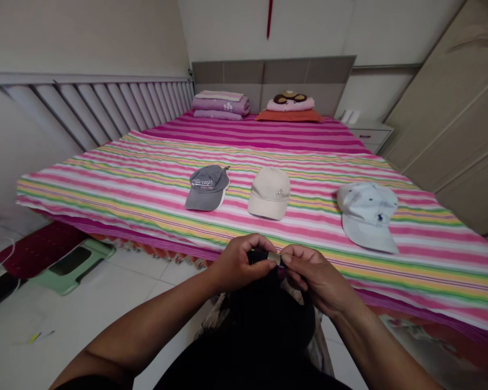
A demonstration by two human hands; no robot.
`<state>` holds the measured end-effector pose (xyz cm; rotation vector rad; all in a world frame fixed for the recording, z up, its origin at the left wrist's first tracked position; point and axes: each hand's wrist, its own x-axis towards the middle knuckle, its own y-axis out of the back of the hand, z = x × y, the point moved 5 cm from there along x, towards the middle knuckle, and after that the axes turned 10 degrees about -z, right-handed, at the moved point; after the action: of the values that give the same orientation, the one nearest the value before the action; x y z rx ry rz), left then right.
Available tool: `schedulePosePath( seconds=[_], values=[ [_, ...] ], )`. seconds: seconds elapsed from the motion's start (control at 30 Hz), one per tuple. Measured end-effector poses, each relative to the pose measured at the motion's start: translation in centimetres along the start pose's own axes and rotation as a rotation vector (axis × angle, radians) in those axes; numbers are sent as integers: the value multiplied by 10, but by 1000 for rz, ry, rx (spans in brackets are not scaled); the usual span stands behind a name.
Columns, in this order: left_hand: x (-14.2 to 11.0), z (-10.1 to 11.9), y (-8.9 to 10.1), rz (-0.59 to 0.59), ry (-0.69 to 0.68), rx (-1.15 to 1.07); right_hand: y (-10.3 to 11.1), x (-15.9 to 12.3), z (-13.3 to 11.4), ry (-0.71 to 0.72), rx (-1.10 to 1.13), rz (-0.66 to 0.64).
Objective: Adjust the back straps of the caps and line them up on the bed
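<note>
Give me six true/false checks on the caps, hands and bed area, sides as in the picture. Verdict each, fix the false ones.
1. The gray cap lies on the bed, left of the beige cap. True.
2. The pale cap lies between the other two. False: it is the rightmost.
3. The left hand and right hand both hold a small black item. True.
4. The green stool stands on the bed. False: it is on the floor.
5. The beige cap's brim points toward the headboard. False: it points away.
6. Folded purple bedding lies near the headboard. True.
</note>
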<state>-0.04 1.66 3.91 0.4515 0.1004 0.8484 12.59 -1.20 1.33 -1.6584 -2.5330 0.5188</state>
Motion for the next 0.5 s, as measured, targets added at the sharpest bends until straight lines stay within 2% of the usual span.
schedulePosePath(
  seconds=[0.1, 0.2, 0.4, 0.5],
  values=[
    [1, 1, 1, 11, 3, 12, 0, -1, -1, 2, 12, -1],
    [2, -1, 1, -30, 44, -87, 1, -2, -2, 1, 27, -3],
    [6, -10, -5, -238, 140, -504, 0, -4, -4, -21, -12, -3],
    [8, -15, -3, -303, 209, -543, 0, -5, -3, -28, -25, -8]
  ],
)
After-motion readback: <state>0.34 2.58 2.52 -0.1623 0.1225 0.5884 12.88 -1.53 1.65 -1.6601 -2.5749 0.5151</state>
